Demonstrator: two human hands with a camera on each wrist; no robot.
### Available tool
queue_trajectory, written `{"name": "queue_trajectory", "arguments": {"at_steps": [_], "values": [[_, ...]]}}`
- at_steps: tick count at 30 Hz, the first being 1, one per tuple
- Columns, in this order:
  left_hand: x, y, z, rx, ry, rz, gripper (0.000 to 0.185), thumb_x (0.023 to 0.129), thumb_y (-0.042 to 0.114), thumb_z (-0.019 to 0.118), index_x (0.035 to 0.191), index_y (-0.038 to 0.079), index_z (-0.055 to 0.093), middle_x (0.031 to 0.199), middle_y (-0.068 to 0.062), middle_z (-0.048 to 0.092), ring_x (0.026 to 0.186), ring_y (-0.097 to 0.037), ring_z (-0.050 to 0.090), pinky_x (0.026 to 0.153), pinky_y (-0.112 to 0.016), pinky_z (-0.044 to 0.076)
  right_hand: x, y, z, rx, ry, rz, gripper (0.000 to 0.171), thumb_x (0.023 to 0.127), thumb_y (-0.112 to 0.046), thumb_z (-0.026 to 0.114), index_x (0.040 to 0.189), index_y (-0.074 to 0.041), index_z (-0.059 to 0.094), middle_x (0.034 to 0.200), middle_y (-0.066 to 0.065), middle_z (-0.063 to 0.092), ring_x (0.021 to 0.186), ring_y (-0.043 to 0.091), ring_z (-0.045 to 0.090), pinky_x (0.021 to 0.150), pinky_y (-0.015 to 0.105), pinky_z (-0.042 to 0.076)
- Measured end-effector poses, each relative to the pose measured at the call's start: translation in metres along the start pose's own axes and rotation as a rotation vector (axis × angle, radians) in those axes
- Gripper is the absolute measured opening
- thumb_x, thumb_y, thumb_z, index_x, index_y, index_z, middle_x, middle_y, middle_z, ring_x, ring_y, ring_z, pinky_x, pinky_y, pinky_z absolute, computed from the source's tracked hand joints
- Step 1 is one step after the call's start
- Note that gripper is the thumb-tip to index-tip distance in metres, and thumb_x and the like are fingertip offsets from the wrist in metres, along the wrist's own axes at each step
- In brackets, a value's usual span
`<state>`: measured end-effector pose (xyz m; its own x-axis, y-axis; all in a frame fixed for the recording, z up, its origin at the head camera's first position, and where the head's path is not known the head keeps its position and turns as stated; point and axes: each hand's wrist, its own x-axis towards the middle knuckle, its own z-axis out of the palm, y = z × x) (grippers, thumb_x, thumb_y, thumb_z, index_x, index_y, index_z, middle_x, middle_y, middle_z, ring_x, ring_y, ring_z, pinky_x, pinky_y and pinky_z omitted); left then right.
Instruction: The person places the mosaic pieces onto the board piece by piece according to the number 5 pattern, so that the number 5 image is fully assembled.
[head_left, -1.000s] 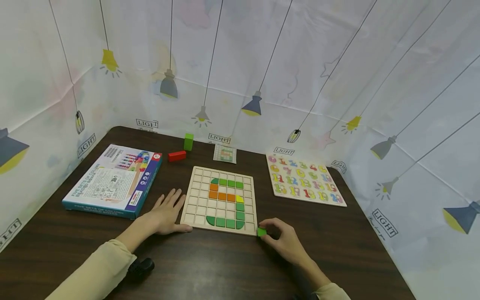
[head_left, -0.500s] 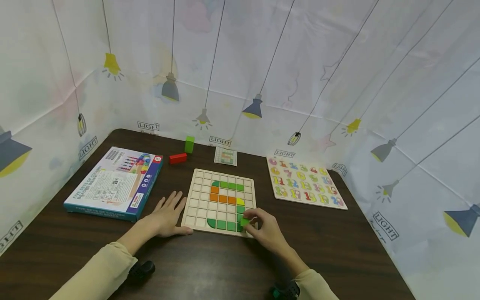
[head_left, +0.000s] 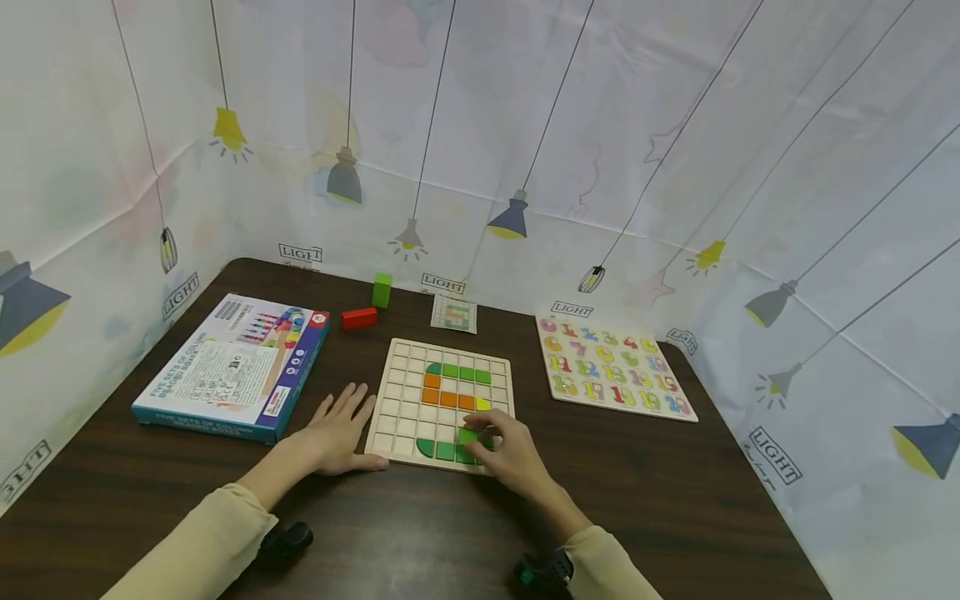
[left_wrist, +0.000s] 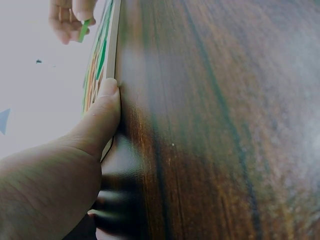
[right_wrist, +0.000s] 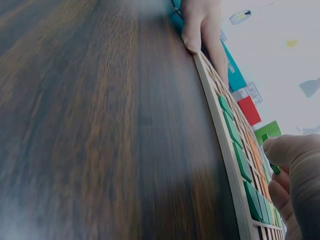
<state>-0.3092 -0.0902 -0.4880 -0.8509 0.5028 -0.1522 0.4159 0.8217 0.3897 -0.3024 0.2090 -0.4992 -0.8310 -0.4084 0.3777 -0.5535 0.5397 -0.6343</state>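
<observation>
A wooden grid board lies on the table with green, orange and yellow tiles set in its cells. My right hand pinches a light green square tile between thumb and fingers, above the lower part of the board. In the left wrist view, that green tile appears raised over the board. My left hand rests at the board's left edge with fingers spread. Its thumb touches the board's near corner, as the right wrist view also shows. The right hand hides some cells at the lower right.
A boxed set lies to the left. Behind the board are a red block, an upright green block and a small pattern card. A number puzzle board lies at the back right.
My right hand has carried the green tile leftward from the board's lower right corner to over its grid. The left hand has stayed at the board's edge.
</observation>
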Motion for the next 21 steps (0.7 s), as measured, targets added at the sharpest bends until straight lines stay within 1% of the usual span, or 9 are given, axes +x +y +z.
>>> {"name": "queue_trajectory", "arguments": {"at_steps": [4,8,11,15,21], "values": [[0.0,0.001,0.0,-0.002,-0.002,-0.003,0.104,0.081,0.066,0.057,0.147,-0.005,0.02,0.153,-0.026,0.01,0.14,-0.042,0.005,0.108,-0.059,0.007,0.005,-0.003,0.006,-0.008,-0.001,-0.006,0.031,0.081,-0.004,0.073,0.11,-0.003,0.064,0.1,-0.001,0.065,0.089,0.013,0.06,0.075,0.032,0.053],[0.0,0.0,-0.001,0.004,-0.002,-0.001,0.103,0.081,0.066,0.057,0.147,-0.005,0.02,0.153,-0.026,0.01,0.14,-0.042,0.006,0.108,-0.059,0.008,0.012,-0.008,0.013,0.009,-0.012,-0.016,0.033,0.08,-0.003,0.073,0.111,-0.002,0.063,0.1,0.003,0.065,0.088,0.015,0.06,0.073,0.032,0.053],[-0.001,0.0,-0.001,0.001,0.001,0.002,0.103,0.081,0.065,0.057,0.147,-0.005,0.021,0.153,-0.027,0.01,0.14,-0.042,0.006,0.108,-0.06,0.008,0.016,-0.011,0.018,0.012,-0.024,-0.007,0.034,0.079,-0.003,0.074,0.111,-0.003,0.063,0.1,0.003,0.065,0.087,0.015,0.061,0.072,0.031,0.053],[-0.002,0.001,-0.002,-0.001,0.003,0.002,0.102,0.082,0.064,0.058,0.147,-0.005,0.021,0.153,-0.027,0.01,0.14,-0.042,0.006,0.108,-0.06,0.008,0.022,-0.013,0.025,-0.006,-0.036,0.006,0.033,0.08,-0.005,0.074,0.111,-0.004,0.064,0.099,0.003,0.065,0.087,0.015,0.062,0.072,0.028,0.053],[0.0,0.0,-0.001,0.01,0.001,-0.003,0.102,0.082,0.064,0.058,0.147,-0.005,0.021,0.153,-0.026,0.01,0.14,-0.042,0.006,0.108,-0.059,0.008,0.03,-0.018,0.033,-0.04,-0.039,-0.004,0.032,0.08,-0.006,0.074,0.11,-0.001,0.064,0.097,0.005,0.066,0.084,0.016,0.063,0.073,0.026,0.053]]}}
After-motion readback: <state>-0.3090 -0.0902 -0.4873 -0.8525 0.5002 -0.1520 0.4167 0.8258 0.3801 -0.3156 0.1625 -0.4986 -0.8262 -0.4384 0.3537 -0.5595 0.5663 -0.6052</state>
